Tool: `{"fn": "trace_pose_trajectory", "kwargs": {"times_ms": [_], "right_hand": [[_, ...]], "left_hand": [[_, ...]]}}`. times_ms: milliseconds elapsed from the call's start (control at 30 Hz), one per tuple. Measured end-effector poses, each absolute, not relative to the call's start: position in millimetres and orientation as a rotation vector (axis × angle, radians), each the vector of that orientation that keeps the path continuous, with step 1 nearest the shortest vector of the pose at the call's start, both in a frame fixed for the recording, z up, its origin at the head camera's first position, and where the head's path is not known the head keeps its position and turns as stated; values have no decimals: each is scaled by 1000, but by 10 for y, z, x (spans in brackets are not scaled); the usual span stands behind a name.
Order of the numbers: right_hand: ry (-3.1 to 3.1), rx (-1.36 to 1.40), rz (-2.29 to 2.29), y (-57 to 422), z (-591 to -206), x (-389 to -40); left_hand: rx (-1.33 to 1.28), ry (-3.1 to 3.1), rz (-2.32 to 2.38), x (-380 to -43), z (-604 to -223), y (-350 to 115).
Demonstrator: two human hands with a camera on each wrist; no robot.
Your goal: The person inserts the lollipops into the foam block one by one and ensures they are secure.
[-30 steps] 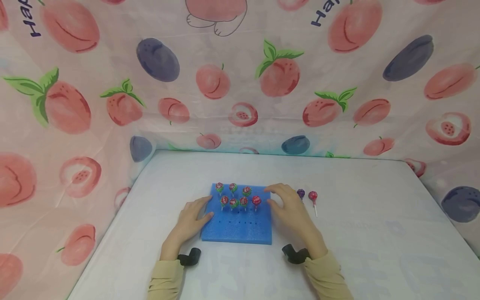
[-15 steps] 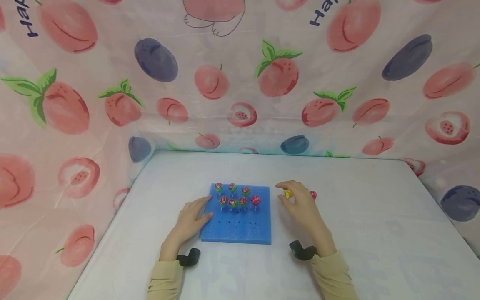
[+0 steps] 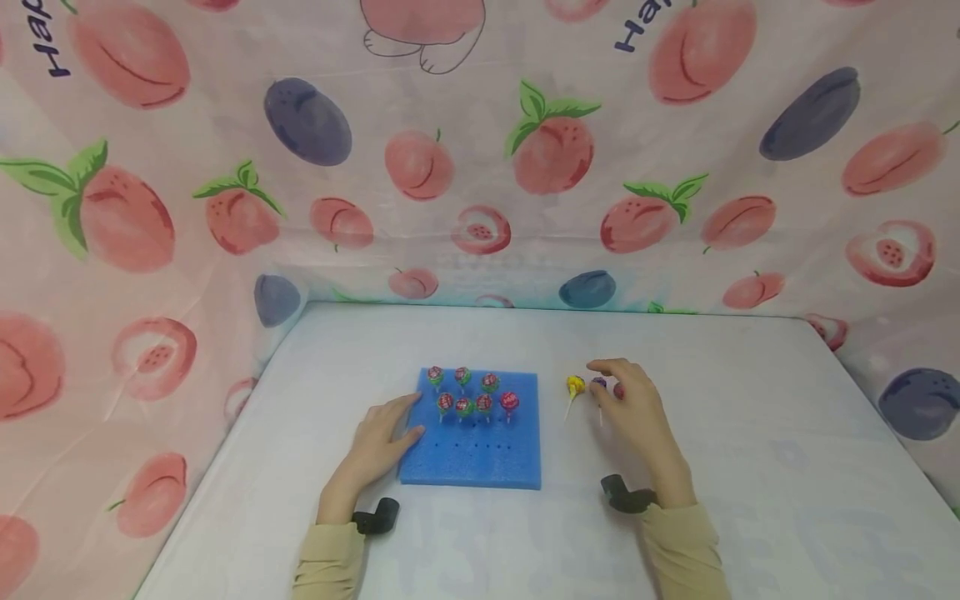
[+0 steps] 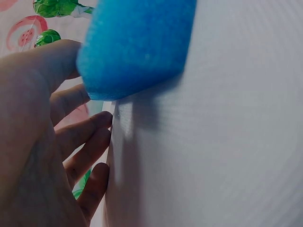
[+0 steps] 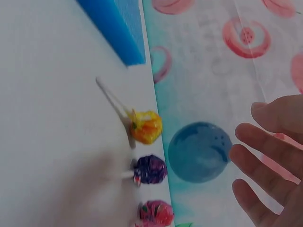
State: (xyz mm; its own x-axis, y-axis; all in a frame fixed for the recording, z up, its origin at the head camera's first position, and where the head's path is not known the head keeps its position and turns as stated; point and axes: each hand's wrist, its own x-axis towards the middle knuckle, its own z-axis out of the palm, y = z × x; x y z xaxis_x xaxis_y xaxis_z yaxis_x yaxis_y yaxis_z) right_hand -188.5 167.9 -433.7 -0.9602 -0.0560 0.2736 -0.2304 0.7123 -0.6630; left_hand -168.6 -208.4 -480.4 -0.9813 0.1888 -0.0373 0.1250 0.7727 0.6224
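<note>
A blue foam board (image 3: 469, 467) with rows of small holes lies on the table. Several red-and-green wrapped lollipops (image 3: 445, 402) stand upright in it, with a red lollipop (image 3: 509, 402) at the right end of the nearer row. My left hand (image 3: 377, 437) rests against the board's left edge, thumb and fingers spread. Right of the board lie a yellow lollipop (image 5: 146, 127), a purple lollipop (image 5: 151, 169) and a red lollipop (image 5: 157, 213), side by side. Above the purple and red ones hovers my right hand (image 3: 637, 412), fingers apart, holding nothing; it partly covers them in the head view.
The white table (image 3: 750, 467) stretches out around the board. Fruit-printed cloth (image 3: 480, 167) hangs behind the table and along its left side. A black wrist camera (image 3: 628, 496) is strapped on the right wrist, and another camera (image 3: 377, 517) on the left.
My right hand has moved right, away from the board's right edge and across the loose lollipops, uncovering the yellow one. The left hand and the board have stayed in place.
</note>
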Motion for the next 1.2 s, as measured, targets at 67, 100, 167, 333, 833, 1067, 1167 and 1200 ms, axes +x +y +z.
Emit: {"fn": "trace_pose_trajectory", "kwargs": {"times_ms": [67,100,167,333,833,1067,1167,1200], "right_hand": [[-2696,200,1079,1728,-4349,-1888],[-2697,193,1076,1749,-4354,-1891],[-2702,185,1056,1788,-4364,-1895],[-2661,204,1028,1860,-4391,-1908],[-2695,142,1020,1965,-4538,-1956],[-2787,74,980,2027,-4638,-2003],[-2810,83,969,2060,-4677,-2026],[-2817,92,966,2069,-4685,-2034]], "left_hand": [[255,2866,994,-1688,-4808,-2088],[257,2866,991,-1689,-4810,-2090],[251,2855,992,-1691,-4813,-2095],[245,2843,994,-1691,-4821,-2103],[249,2843,997,-1696,-4823,-2106],[262,2859,1004,-1687,-4833,-2106],[276,2873,1018,-1684,-4829,-2102],[280,2875,1020,-1685,-4827,-2101]]}}
